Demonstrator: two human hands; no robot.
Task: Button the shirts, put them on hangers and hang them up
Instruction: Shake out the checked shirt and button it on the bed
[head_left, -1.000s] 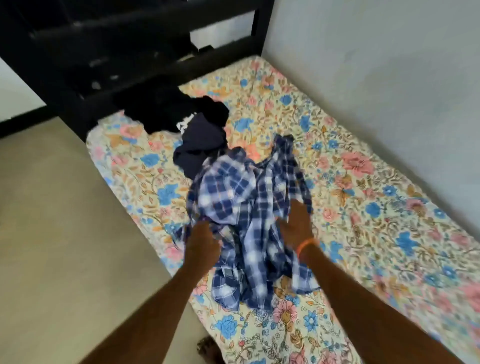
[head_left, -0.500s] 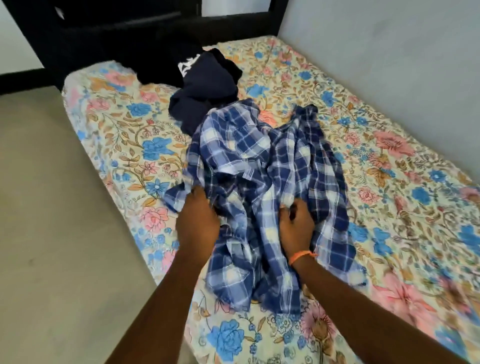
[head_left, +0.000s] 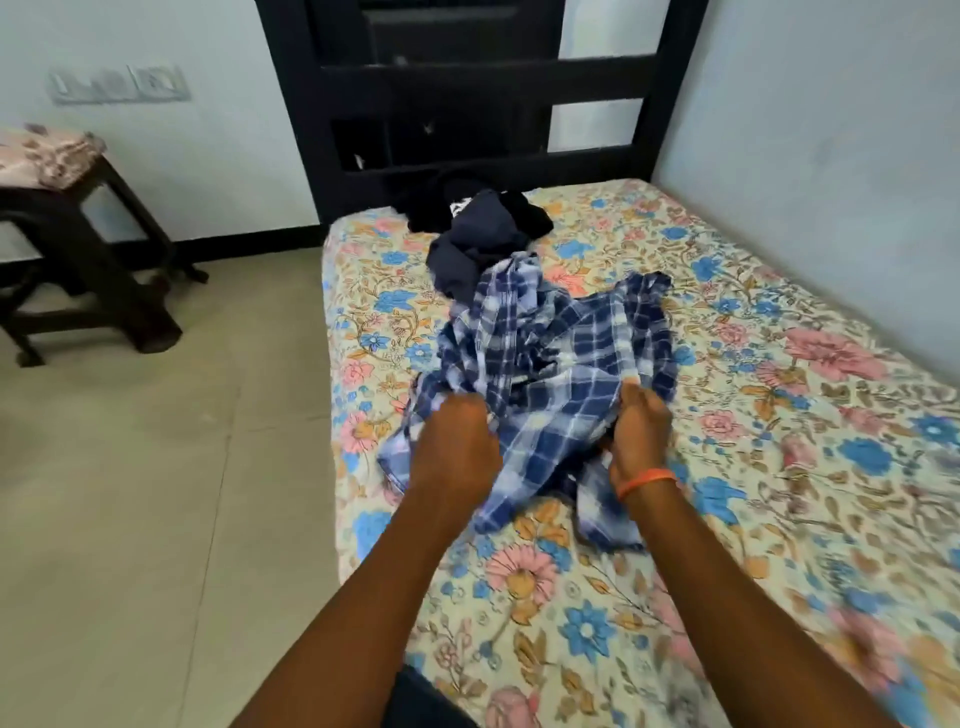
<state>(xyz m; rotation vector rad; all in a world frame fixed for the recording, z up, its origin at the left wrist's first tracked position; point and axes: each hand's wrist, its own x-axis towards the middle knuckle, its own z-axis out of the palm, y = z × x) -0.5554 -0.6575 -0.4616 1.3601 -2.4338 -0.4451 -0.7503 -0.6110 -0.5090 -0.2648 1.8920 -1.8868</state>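
Observation:
A blue and white checked shirt (head_left: 550, 353) lies crumpled on the floral bedsheet (head_left: 753, 467). My left hand (head_left: 457, 447) grips the shirt's left edge in a closed fist. On the shirt's right side my right hand (head_left: 641, 431), with an orange band at the wrist, is closed on the fabric. The cloth is stretched between the two hands. Behind it, a dark navy garment (head_left: 478, 244) and a black garment (head_left: 530, 213) lie in a heap near the headboard. No hanger is in view.
A dark wooden headboard (head_left: 467, 93) stands at the bed's far end. The wall (head_left: 831, 130) runs along the bed's right side. A dark wooden stool (head_left: 78, 244) with a patterned cushion stands on the tiled floor (head_left: 156, 493) at left.
Both hands have moved apart and pulled the checked shirt wider between them. The view has tilted up, bringing the headboard and the stool into sight.

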